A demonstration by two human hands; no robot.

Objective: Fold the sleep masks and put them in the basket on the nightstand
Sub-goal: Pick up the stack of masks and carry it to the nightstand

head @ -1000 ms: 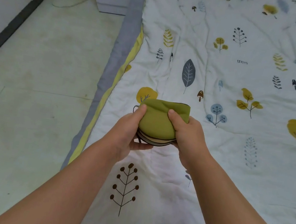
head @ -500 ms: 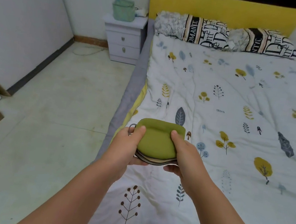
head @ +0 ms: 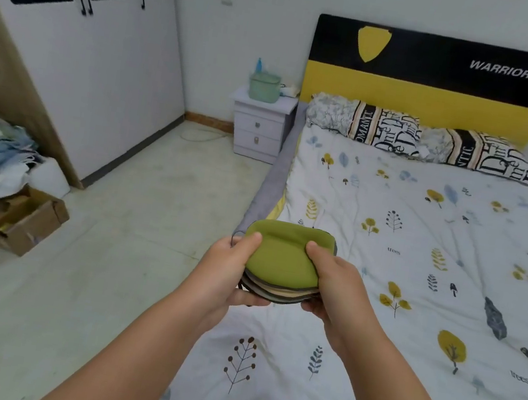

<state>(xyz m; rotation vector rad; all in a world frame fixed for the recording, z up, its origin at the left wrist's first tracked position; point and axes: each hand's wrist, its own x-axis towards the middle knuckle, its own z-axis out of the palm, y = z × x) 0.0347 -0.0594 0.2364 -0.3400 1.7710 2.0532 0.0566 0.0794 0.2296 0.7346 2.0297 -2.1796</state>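
Both hands hold a stack of folded sleep masks [head: 283,264] above the near edge of the bed [head: 418,257], the green one on top and darker and tan layers showing at the lower rim. The left hand [head: 227,273] clamps the stack from nine o'clock, thumb pressed on top and fingers curled beneath; the right hand [head: 335,286] does the same from three o'clock, so each is closed on the pile, not open. A thin strap loop pokes out at the stack's ten o'clock side, by the left thumb. The basket [head: 264,87], pale green, sits on the white nightstand [head: 262,124] at about eleven o'clock from the hands, well apart from them, beside the headboard [head: 437,88]. The folding looks finished, and the step in hand appears to be the carry. To do it well, keep thumb pressure even on both sides so the layers do not fan out or slide, and hold the pile level. Tucking the loose strap under a finger would likely stop it from snagging on the basket rim. At the basket, lowering the stack in flat, rather than dropping it, should keep the folds intact; something blue already stands in or behind the basket, so room there is uncertain.
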